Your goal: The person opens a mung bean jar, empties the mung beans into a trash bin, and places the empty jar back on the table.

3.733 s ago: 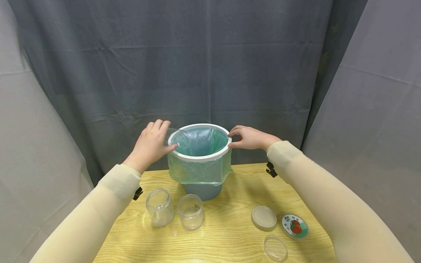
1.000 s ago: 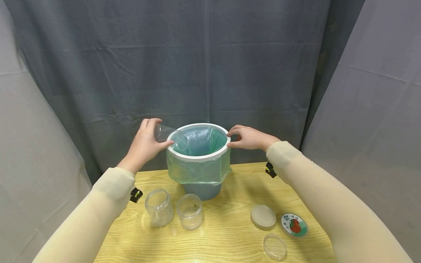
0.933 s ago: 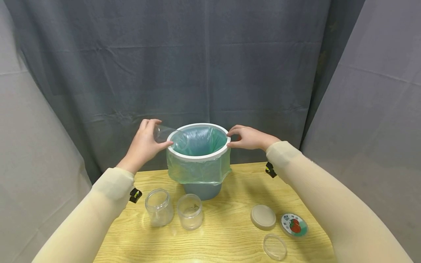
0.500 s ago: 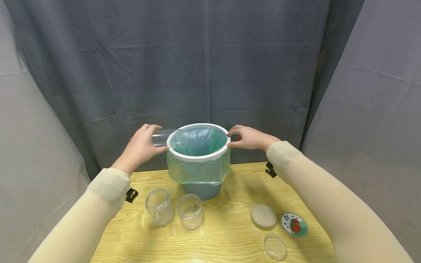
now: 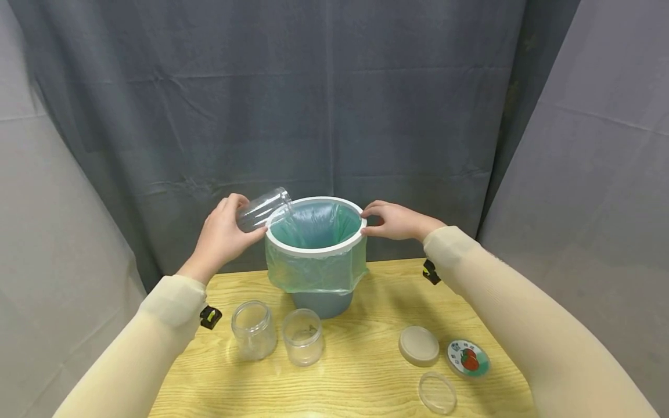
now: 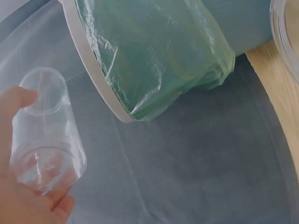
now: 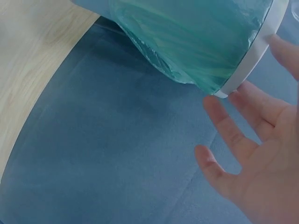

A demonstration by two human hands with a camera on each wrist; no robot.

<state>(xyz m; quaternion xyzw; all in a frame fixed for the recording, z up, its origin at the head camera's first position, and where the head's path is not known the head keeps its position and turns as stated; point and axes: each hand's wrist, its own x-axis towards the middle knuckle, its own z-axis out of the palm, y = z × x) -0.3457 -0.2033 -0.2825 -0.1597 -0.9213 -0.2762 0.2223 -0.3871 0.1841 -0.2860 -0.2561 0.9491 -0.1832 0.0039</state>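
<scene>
My left hand (image 5: 222, 238) grips a clear plastic jar (image 5: 263, 210) round its base end. The jar lies tilted, its mouth slanting up and right above the left side of the trash can (image 5: 322, 304). It looks see-through, with no visible contents, in the left wrist view. A white ring (image 5: 319, 252) holds a green bag (image 5: 313, 273) over the can's mouth. The thumb and fingertips of my right hand (image 5: 397, 220) touch the ring's right side, with the other fingers spread loosely in the right wrist view.
Two clear jars (image 5: 254, 331) (image 5: 303, 338) stand uncapped in front of the can, one with small dark bits inside. A beige lid (image 5: 419, 346), a tomato-printed lid (image 5: 468, 360) and a clear ring-like lid (image 5: 437, 393) lie at right. Grey curtains surround the wooden table (image 5: 355, 377).
The left hand has drawn back leftward, and the jar has turned from slanting down into the can to slanting up. My right hand stays on the ring.
</scene>
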